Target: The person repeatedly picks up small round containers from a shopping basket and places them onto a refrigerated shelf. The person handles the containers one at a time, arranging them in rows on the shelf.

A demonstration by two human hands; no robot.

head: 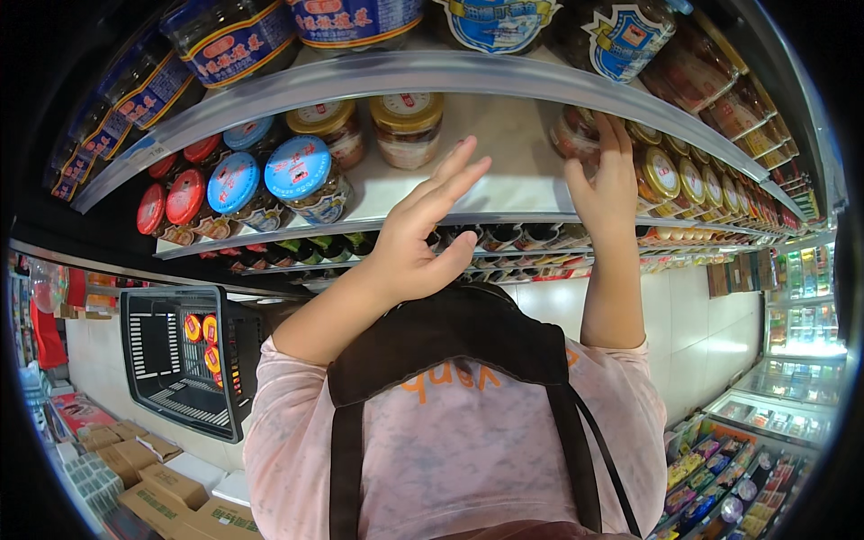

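My left hand [432, 223] is held over the front of a white shelf, fingers spread, with nothing in it. Behind its fingertips stands a gold-lidded glass jar [407, 135], with a similar jar [331, 131] to its left. My right hand [597, 172] has its thumb and fingers against a glass jar [575, 135] farther right on the same shelf; the fingers partly hide this jar. Beside that hand run rows of gold-lidded jars [661, 174]. Blue-lidded jars [297, 172] and red-lidded jars [185, 196] stand at the shelf's left part.
A clear plastic shelf edge [432, 71] crosses above my hands, with large jars [358, 23] over it. Lower shelves hold more jars and bottles. A black basket [172, 398] with several yellow-and-red-topped items stands at left. Cardboard boxes [162, 496] lie lower left; lit display cases [776, 398] stand at right.
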